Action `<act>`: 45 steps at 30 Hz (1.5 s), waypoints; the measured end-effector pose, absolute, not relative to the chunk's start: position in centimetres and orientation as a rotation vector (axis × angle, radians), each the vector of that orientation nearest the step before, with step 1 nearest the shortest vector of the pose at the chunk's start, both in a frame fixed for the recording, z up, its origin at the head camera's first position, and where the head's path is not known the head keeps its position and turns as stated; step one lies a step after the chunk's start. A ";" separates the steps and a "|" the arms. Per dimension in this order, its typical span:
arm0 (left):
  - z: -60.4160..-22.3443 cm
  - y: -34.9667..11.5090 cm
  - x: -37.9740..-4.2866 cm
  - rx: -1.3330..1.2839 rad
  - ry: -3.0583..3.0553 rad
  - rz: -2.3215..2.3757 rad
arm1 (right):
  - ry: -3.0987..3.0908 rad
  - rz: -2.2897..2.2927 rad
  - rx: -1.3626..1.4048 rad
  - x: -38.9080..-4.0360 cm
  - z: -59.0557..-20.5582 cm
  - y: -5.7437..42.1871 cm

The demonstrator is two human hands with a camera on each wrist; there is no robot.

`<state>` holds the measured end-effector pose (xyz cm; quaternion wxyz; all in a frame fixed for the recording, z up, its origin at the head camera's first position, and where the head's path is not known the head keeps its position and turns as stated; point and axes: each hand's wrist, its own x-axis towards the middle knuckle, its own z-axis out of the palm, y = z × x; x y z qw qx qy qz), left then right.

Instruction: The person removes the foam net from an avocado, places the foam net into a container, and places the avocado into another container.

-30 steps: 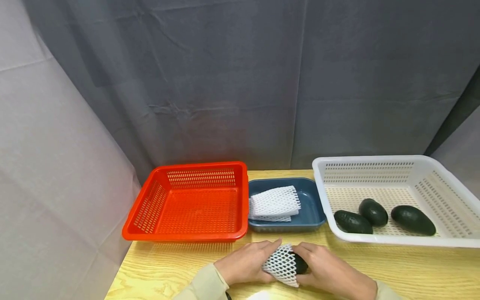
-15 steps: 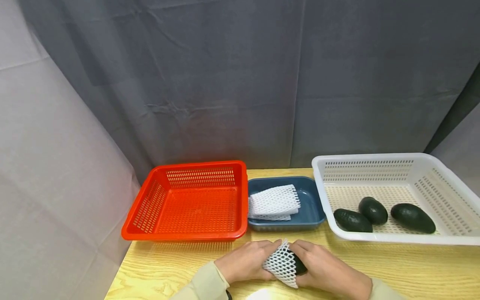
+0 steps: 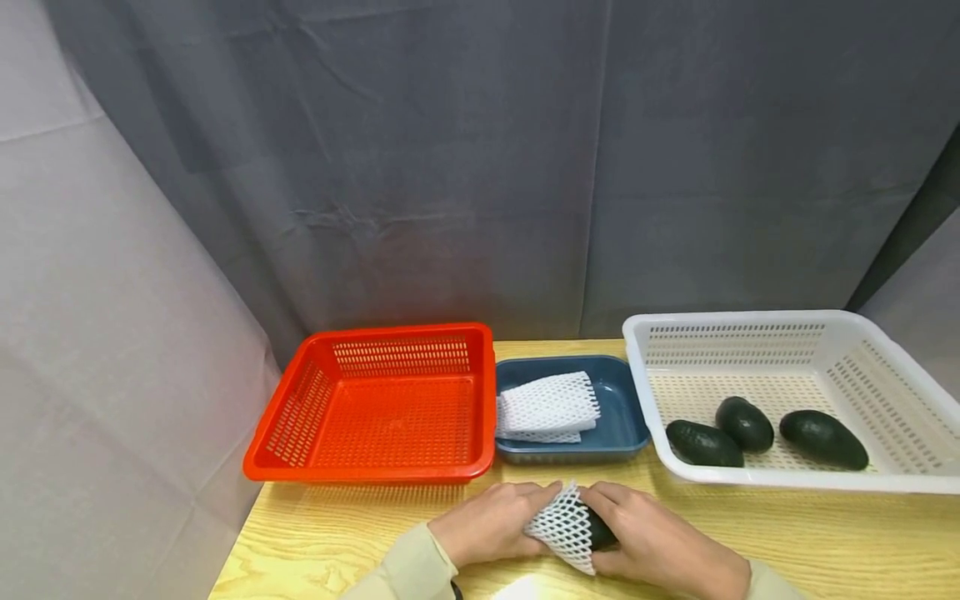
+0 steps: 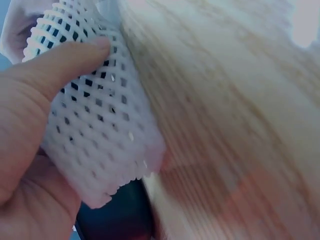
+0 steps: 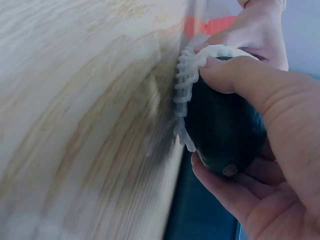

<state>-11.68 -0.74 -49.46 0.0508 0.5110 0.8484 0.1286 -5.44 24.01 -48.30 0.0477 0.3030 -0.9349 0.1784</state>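
Note:
In the head view, a dark green avocado (image 3: pixel 602 533) sits partly inside a white foam net sleeve (image 3: pixel 564 530), low over the table's front part. My left hand (image 3: pixel 495 523) holds the sleeve from the left, its thumb lying along the mesh in the left wrist view. From the other side my right hand (image 3: pixel 651 540) grips the avocado's bare end, thumb on top and fingers beneath. The right wrist view shows the stem end of the avocado (image 5: pixel 225 125) sticking out, with the net's edge close to my thumb tip.
A red basket (image 3: pixel 375 475) stands at the left. Beside it, a blue tray (image 3: pixel 622 408) holds more white foam nets (image 3: pixel 551 404). At the right, a white basket (image 3: pixel 795 478) contains three avocados (image 3: pixel 823 439). Grey cloth (image 3: pixel 450 167) hangs behind the wooden table (image 3: pixel 300 542).
My right hand has shifted slightly left, its fingers closer over the net's edge. The left hand and the baskets stay where they were.

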 end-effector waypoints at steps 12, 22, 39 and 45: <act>-49.2 -0.5 -11.8 1.621 2.616 0.369 | -2.901 0.517 0.818 -4.2 -47.8 25.9; -47.5 -0.9 -12.5 1.514 2.658 0.340 | -2.943 0.527 0.753 -3.8 -48.1 27.4; -43.9 0.5 -13.3 1.624 2.651 0.301 | -3.105 0.607 0.676 -3.6 -48.7 28.8; -42.4 1.2 -14.0 1.620 2.661 0.320 | -3.108 0.606 0.682 -3.5 -48.8 29.0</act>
